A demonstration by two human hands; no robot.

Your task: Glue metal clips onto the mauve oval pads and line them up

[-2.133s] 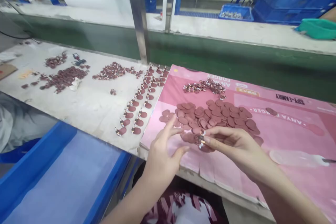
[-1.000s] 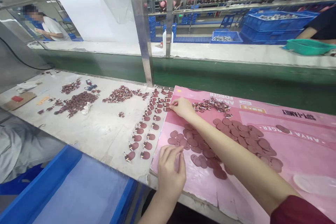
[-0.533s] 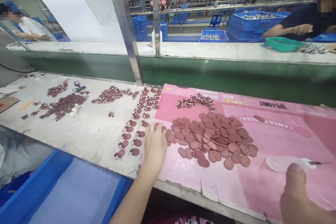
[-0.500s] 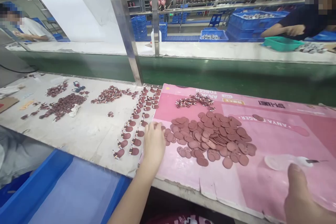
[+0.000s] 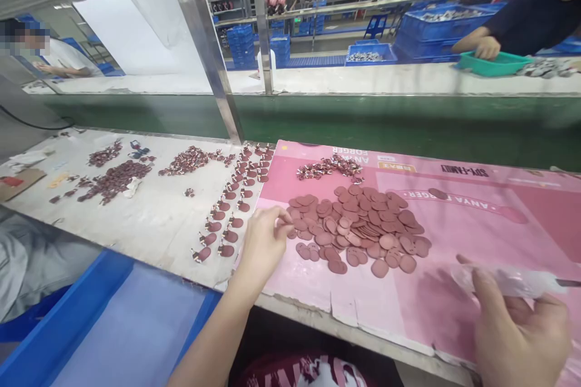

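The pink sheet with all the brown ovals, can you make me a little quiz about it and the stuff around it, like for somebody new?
1. True or false: most of the brown ovals lie in a loose heap on the pink sheet.
2. Which hand is nearer the clear bottle?
3. The green tub stands on: a) the pink sheet, b) the far bench, c) a blue crate.

Key: 1 true; 2 the right hand; 3 b.
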